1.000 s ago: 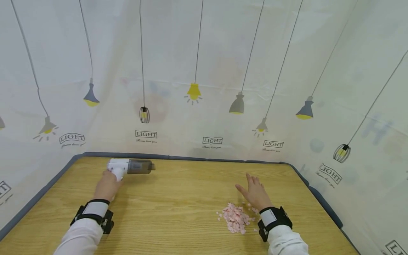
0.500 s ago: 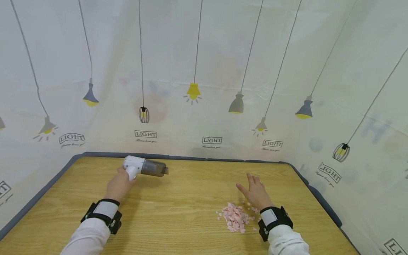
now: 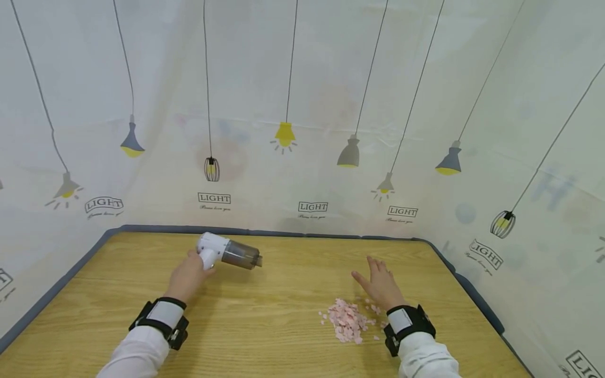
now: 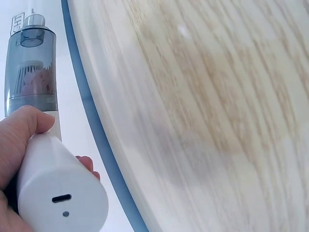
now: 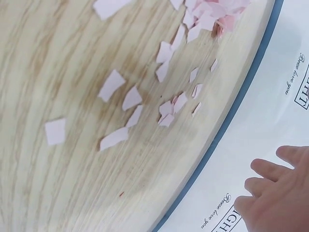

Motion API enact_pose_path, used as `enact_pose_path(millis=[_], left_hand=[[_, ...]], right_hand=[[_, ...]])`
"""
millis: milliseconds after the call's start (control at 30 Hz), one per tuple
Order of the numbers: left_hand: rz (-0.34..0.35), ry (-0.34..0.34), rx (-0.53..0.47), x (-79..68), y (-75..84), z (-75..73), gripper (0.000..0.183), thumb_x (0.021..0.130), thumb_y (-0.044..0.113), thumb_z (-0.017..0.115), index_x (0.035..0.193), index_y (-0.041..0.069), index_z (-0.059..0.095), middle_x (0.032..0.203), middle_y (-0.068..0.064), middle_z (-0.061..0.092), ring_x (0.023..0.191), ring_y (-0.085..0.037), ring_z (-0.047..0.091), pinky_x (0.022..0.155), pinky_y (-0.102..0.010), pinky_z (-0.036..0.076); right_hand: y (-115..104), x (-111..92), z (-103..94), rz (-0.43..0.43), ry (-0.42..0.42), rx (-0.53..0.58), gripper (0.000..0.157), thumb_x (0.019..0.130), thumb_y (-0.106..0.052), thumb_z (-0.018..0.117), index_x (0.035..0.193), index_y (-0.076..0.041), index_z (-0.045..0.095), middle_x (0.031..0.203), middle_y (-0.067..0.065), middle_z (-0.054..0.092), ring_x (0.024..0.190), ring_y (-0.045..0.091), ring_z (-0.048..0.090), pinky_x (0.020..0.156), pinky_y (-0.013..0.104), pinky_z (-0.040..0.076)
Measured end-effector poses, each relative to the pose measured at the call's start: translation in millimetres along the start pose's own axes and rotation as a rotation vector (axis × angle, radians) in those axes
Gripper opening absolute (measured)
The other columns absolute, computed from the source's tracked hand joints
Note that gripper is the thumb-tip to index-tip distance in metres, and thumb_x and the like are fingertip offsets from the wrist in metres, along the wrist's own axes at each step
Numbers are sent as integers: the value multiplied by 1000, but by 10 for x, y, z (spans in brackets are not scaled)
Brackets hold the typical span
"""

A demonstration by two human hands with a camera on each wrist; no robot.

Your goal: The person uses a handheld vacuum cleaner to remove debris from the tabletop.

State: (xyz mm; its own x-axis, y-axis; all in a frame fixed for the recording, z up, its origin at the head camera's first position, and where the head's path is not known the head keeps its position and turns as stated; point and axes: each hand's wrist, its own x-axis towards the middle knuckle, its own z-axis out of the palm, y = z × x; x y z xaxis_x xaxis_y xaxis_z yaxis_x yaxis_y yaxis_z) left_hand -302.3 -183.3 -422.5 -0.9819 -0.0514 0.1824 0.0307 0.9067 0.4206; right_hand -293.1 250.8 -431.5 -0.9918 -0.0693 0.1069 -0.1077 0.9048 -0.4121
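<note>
My left hand [image 3: 188,275] grips the white handle of a handheld vacuum cleaner [image 3: 229,251] above the back left of the table. Its smoky clear dust cup [image 4: 31,67] points right in the head view, tilted slightly down. Through the cup wall a ribbed filter and some pink bits show in the left wrist view. A heap of small pink paper scraps [image 3: 347,320] lies on the right half of the table. Just beyond and to the right of the heap, my right hand [image 3: 382,286] is held with fingers extended, holding nothing. Loose scraps [image 5: 113,86] lie scattered near it.
The wooden table [image 3: 264,310] has a grey-blue edge strip [image 3: 279,233] along its back and sides. Behind it hangs a pale curtain [image 3: 264,79] printed with lamps and lettering. Each wrist wears a black strapped camera mount [image 3: 411,323].
My left hand has carried the vacuum cleaner to the right, and its nozzle has tipped a little downward. The right hand and the heap of scraps stay nearly where they were.
</note>
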Motion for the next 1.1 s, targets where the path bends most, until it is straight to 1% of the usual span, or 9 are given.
enact_pose_path(millis=[233, 400, 600, 867, 933, 1100], left_hand=[[36, 12, 6, -34, 100, 38, 61, 83, 25, 68, 105, -23, 39, 76, -25, 56, 61, -27, 55, 53, -44, 48], [49, -12, -4, -65, 140, 55, 61, 84, 25, 68, 107, -23, 39, 76, -22, 56, 60, -25, 53, 53, -42, 48], [59, -38, -8, -57, 188, 112, 61, 83, 26, 68, 110, -21, 39, 79, -22, 57, 62, -24, 52, 55, -41, 49], [88, -47, 18, -110, 337, 187, 60, 81, 25, 70, 110, -19, 41, 80, -23, 59, 64, -24, 55, 60, -43, 51], [101, -43, 22, -132, 376, 197, 59, 81, 26, 70, 109, -18, 42, 80, -23, 60, 63, -24, 55, 60, -42, 51], [169, -20, 30, -167, 486, 245, 56, 81, 27, 71, 105, -17, 45, 75, -20, 59, 59, -22, 54, 55, -40, 51]], right_hand=[[-43, -7, -10, -8, -7, 4, 75, 96, -47, 43, 142, 7, 19, 143, 38, 22, 132, 53, 15, 106, 64, 16], [-36, -10, -7, -7, -4, 10, 73, 96, -44, 44, 142, 7, 19, 142, 38, 22, 132, 53, 15, 106, 65, 16], [-3, 3, -2, -2, 3, -2, 73, 97, -45, 43, 142, 7, 19, 143, 38, 22, 132, 53, 13, 106, 65, 15], [-33, -3, -16, -10, -12, 9, 75, 96, -46, 42, 141, 9, 18, 144, 36, 21, 134, 50, 7, 107, 64, 14], [-46, -4, -11, -16, -16, 12, 75, 96, -46, 43, 142, 9, 18, 145, 36, 20, 135, 50, 6, 107, 64, 14], [-75, -5, -7, -46, -9, 24, 75, 96, -45, 45, 141, 10, 20, 145, 34, 22, 135, 48, 8, 107, 63, 16]])
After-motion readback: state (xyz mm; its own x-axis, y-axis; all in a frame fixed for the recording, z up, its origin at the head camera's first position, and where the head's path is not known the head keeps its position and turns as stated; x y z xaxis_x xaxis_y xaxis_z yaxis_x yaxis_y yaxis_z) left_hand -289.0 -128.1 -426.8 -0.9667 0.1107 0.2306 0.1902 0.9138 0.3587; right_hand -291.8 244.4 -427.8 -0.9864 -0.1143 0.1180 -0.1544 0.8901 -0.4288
